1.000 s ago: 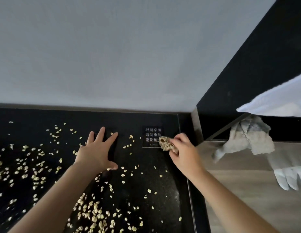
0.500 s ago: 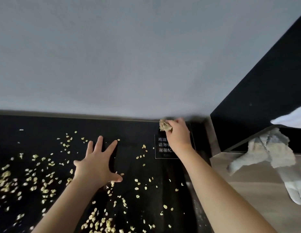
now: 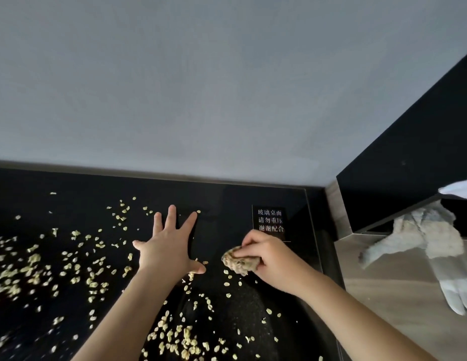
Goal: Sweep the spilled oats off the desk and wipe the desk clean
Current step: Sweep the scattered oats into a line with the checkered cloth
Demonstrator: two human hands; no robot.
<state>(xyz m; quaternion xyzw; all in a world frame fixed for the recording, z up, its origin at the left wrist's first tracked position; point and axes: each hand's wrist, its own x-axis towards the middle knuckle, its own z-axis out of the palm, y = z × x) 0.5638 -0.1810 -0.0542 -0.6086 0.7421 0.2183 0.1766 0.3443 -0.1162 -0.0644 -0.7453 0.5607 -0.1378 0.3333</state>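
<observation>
Pulled back from the grey wall (image 3: 227, 100), the right hand (image 3: 274, 259) pinches a crumpled tan cloth (image 3: 241, 263) beside the spread left hand (image 3: 170, 246); pale scattered oats (image 3: 175, 337) lie mostly leftward, nearer.

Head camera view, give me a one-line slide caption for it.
Right hand holds a crumpled cloth on the black desk while the left hand lies flat among scattered oats.
</observation>
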